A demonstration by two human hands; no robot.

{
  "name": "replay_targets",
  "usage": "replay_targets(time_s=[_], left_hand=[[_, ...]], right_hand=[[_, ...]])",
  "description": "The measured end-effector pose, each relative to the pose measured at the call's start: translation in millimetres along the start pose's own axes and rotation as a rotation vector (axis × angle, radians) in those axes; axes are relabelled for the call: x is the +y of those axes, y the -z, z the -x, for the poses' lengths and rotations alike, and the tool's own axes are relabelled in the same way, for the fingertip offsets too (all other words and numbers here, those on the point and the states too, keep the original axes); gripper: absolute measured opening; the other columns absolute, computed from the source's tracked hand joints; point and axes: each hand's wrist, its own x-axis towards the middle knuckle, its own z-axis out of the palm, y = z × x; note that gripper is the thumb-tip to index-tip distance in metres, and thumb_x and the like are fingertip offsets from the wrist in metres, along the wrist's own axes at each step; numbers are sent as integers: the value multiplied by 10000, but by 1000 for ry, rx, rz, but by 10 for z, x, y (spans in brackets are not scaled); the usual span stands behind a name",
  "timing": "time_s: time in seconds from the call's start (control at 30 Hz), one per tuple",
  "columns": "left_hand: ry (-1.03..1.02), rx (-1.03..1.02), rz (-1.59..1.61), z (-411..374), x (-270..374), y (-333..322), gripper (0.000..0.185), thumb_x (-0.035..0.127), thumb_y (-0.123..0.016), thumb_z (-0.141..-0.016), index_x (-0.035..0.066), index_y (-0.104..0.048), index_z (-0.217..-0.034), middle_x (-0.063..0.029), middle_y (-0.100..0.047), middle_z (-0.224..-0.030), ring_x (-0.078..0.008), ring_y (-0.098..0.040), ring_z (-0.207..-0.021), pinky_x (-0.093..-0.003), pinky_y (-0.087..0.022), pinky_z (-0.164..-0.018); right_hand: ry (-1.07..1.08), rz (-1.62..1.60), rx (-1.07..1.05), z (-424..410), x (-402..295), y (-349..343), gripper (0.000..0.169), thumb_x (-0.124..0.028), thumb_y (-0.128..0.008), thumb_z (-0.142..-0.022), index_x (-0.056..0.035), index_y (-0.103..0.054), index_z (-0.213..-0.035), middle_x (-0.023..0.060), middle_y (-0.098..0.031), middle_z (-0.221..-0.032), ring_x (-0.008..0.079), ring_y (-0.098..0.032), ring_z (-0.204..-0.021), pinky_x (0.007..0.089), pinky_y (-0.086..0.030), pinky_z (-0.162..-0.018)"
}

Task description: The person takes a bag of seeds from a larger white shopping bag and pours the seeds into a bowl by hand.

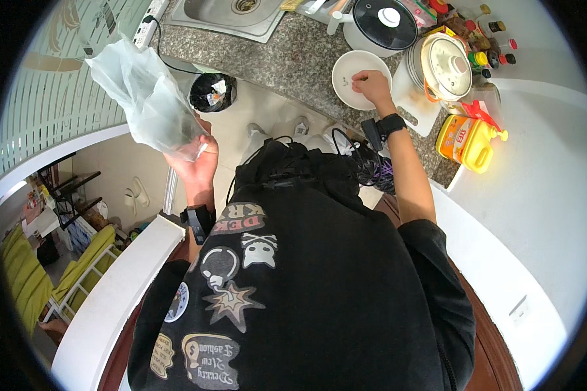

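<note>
My left hand [198, 159] grips the lower end of a translucent plastic bag [144, 93], held up over the floor at the left; what the bag holds cannot be made out. Over a white bowl [342, 90] on the counter is my right hand [374, 88], its fingers bent together above the bowl's inside. Something small and dark shows at its fingertips, too small to name. A few tiny dark bits lie on the bowl's bottom. Both wrists wear black devices on straps.
The granite counter [293, 58] bears a steel sink [269, 29], a lidded pot [379, 44], a lidded casserole [445, 73], a white cutting board [416, 110], bottles and a yellow jug [464, 141]. A black-lined bin [213, 105] stands on the floor. A power strip [144, 29] has a plugged-in cable.
</note>
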Motion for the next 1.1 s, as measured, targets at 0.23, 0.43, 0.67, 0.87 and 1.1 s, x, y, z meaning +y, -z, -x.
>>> replay_targets(time_s=[0.23,0.43,0.67,0.87,1.1], left_hand=[[-8,-18,6,10,15,-103,506,366,-612,-854,79,-517,-1260,-116,-573,-1201,-241,-544,-1031,-427,-566,-777],[-5,-17,55,19,26,-60,508,350,-614,-850,85,-516,-1272,-118,-567,-1215,-256,-554,-1045,-437,-566,-782],[-19,-51,47,15,23,-120,544,336,-594,-857,74,-481,-1321,-104,-555,-1230,-268,-560,-1066,-425,-558,-791],[-7,-68,46,13,50,-99,577,311,-614,-842,57,-464,-1338,-97,-547,-1226,-268,-554,-1075,-421,-557,-806],[-13,-82,21,-1,36,-129,599,289,-640,-826,56,-459,-1347,-104,-538,-1237,-266,-539,-1092,-420,-557,-802]], right_hand=[[114,186,30,50,-29,55,206,-104,-681,-686,-96,-742,-883,81,-717,-819,216,-688,-762,307,-529,-711],[108,177,-20,21,21,108,212,-94,-652,-708,-102,-742,-900,83,-717,-839,220,-686,-782,319,-527,-735],[168,251,-41,24,27,117,241,-43,-570,-759,-75,-731,-935,125,-710,-896,272,-679,-845,352,-527,-775],[176,167,-109,11,106,122,281,-33,-525,-785,-66,-712,-992,134,-704,-952,274,-674,-890,351,-519,-813],[155,-83,-288,189,-140,211,366,49,-425,-818,-17,-653,-1097,144,-675,-1086,251,-639,-1021,337,-483,-920]])
